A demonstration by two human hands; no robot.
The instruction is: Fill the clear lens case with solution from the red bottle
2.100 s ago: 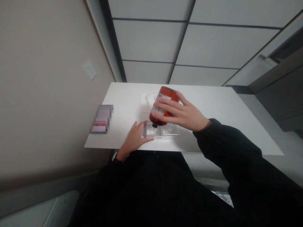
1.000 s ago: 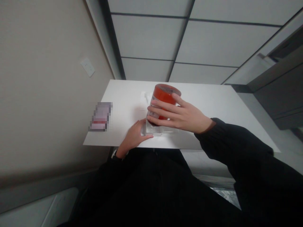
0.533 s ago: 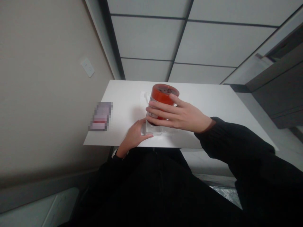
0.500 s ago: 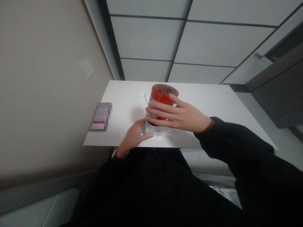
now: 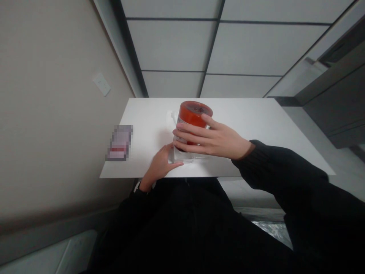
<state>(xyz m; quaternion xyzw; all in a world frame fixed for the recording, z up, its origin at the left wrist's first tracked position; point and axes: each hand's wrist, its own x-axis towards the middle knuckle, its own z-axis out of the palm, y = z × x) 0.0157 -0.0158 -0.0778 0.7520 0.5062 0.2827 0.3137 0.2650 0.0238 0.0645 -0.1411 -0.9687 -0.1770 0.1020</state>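
Note:
A round jar (image 5: 191, 116) with an orange-red body, a pale printed label and a see-through end facing up stands tilted near the middle of the table. My right hand (image 5: 216, 141) is wrapped round its side, four fingers across the front and the thumb near the top rim. Under and around the jar's lower part is a clear plastic box (image 5: 186, 156); its exact shape is hard to make out. My left hand (image 5: 160, 163) grips the box's near left corner, thumb along the front and fingers behind. Where the jar's base meets the box is hidden by my right fingers.
The white table (image 5: 251, 129) ends close to my body. At its left side lies a pixelated flat item (image 5: 119, 142). A beige wall with a socket (image 5: 102, 84) rises on the left, and pale panels (image 5: 171, 45) stand behind the table.
The view has shifted slightly. Both hands keep their places on the jar and the box; the jar's top seems turned a little, with the pattern seen through it different.

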